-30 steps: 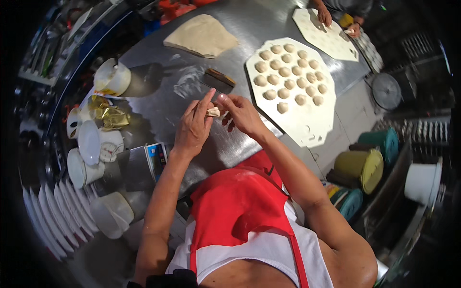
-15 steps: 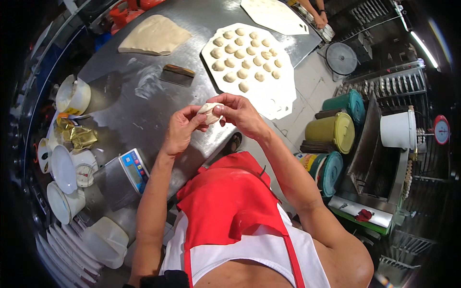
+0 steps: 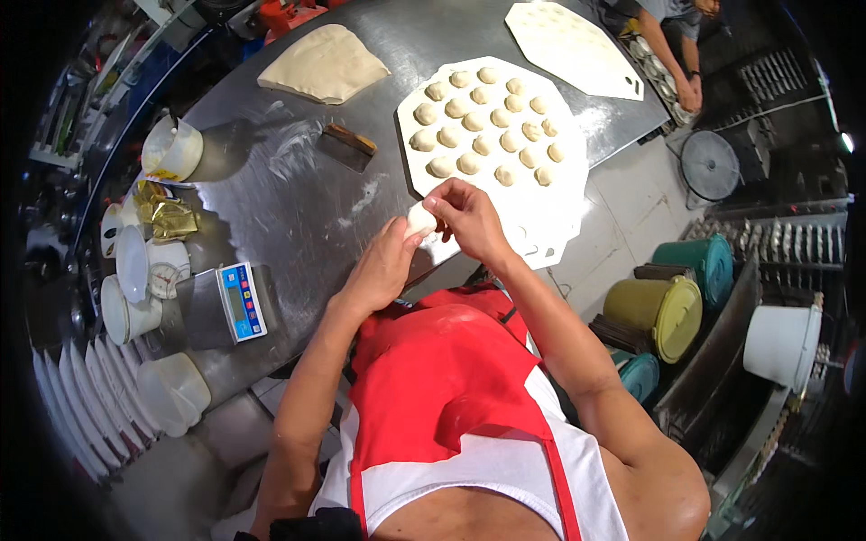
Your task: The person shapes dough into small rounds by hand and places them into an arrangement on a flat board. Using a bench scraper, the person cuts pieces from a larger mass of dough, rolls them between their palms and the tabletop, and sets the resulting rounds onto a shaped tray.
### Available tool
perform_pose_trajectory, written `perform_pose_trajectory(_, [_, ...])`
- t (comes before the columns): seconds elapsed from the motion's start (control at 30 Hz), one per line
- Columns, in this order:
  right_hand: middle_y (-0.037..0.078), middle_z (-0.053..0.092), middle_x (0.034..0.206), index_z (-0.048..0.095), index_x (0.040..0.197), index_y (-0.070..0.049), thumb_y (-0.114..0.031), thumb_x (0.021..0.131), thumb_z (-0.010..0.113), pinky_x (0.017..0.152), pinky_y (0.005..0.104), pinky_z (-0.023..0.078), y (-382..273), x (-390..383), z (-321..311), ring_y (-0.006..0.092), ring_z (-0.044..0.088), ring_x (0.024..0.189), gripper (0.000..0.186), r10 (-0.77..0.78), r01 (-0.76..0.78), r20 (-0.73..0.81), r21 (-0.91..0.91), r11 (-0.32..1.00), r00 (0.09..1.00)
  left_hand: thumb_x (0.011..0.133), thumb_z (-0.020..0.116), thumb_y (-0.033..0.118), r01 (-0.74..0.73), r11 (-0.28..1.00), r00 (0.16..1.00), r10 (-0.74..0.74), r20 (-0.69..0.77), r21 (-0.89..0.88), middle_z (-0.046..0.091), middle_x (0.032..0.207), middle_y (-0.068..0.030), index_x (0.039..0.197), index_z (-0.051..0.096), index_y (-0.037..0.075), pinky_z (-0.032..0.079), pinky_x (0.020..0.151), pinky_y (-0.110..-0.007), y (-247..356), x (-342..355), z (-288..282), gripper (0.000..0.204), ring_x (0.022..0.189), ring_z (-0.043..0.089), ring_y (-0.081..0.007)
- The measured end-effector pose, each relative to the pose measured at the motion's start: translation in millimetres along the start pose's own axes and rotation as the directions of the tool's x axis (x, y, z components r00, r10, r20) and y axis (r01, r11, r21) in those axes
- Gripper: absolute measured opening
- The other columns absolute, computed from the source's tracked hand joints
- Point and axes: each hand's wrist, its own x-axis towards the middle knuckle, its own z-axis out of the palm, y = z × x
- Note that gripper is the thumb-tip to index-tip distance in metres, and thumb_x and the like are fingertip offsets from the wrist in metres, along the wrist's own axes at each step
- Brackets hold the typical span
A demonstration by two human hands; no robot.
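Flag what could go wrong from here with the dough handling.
The small dough piece sits between the left hand and right hand, so it could slip if either loosens.
The white board appears to jut past the edge of the metal table, near the right forearm in this view; a bump might shift it and its dough balls.

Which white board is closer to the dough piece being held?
The board bearing dough balls, just beyond the right hand pinching the dough piece; the other white board lies farther off, near the co-worker.
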Motion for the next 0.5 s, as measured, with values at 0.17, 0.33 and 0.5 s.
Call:
perform_pose_trajectory(0.17, [0.021,0.07,0.08,0.07,0.111,0.007,-0.031,0.108,0.068,0.074,0.046,0.055,-23.6,-11.6,-4.2,0.0376,0.069,0.073,0.039,-0.015,0.07,0.117,-0.485,0.872,0.993,0.105,0.059,0.008,-0.111,0.907,0.976,0.176,-0.127,0.407,0.056,0.117,-0.0224,0.124,0.057,-0.004,0.05,0.096,-0.054,29.2,5.1,15.5,0.022,0.109,0.06,-0.0458])
perform_pose_trajectory(0.33, [0.02,0.072,0.081,0.069,0.109,0.005,-0.029,0.106,0.071,0.075,0.0454,0.055,-1.3,4.9,3.0,0.0365,0.071,0.077,0.035,-0.323,0.34,0.106,-0.314,0.887,0.941,0.108,0.053,0.008,0.117,0.981,0.986,-0.095,-0.138,0.155,0.06,0.121,-0.0249,0.128,0.057,-0.007,0.052,0.097,-0.052,38.3,3.7,10.2,0.025,0.108,0.062,-0.0474])
perform_pose_trajectory(0.5, [0.019,0.073,0.084,0.065,0.11,0.005,-0.031,0.111,0.065,0.072,0.0416,0.057,-23.4,-0.9,20.9,0.0276,0.074,0.079,0.037,-0.268,0.282,0.095,-0.453,0.846,0.959,0.107,0.051,0.011,0.007,0.942,1.0,0.001,-0.023,0.335,0.071,0.109,-0.0316,0.112,0.064,-0.009,0.053,0.094,-0.057,14.1,3.5,-12.7,0.025,0.108,0.068,-0.0505])
